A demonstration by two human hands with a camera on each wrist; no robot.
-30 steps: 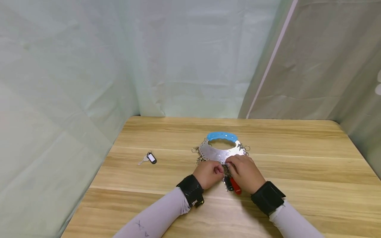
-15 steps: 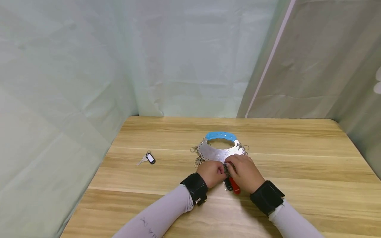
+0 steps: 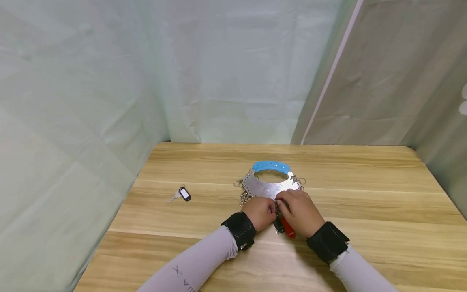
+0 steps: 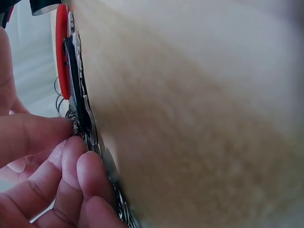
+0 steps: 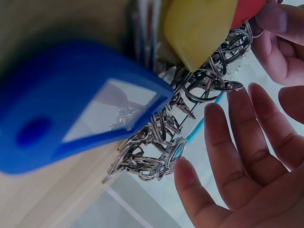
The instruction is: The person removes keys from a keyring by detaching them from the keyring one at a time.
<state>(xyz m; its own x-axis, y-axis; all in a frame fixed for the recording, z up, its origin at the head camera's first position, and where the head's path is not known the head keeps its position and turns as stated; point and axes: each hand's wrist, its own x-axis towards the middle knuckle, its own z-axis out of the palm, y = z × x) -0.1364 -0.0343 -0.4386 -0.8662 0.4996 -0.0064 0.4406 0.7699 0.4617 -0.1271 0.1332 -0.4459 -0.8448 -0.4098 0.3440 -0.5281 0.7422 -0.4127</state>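
A silver metal key holder plate [image 3: 263, 188] with a blue handle [image 3: 271, 166] lies on the table, with split rings and clips along its edge. My left hand [image 3: 258, 213] pinches a small key ring at the near edge, plainest in the left wrist view, beside a red key tag [image 4: 62, 52] and a black key tag [image 4: 75, 71]. My right hand [image 3: 300, 211] rests at the near right edge. In the right wrist view its straight fingers touch the clips [image 5: 209, 88], beneath a yellow tag [image 5: 199, 31] and a blue tag [image 5: 42, 114]. The ring's exact fastening is hidden.
A single key [image 3: 174, 197] with a black label tag [image 3: 185, 193] lies to the left on the wooden table [image 3: 365, 194]. Pale curtains [image 3: 233, 73] hang behind and beside the table.
Over the last second my left hand has shifted slightly right, closer to the right hand and over the black tag's top. In the last half second the pose has barely changed.
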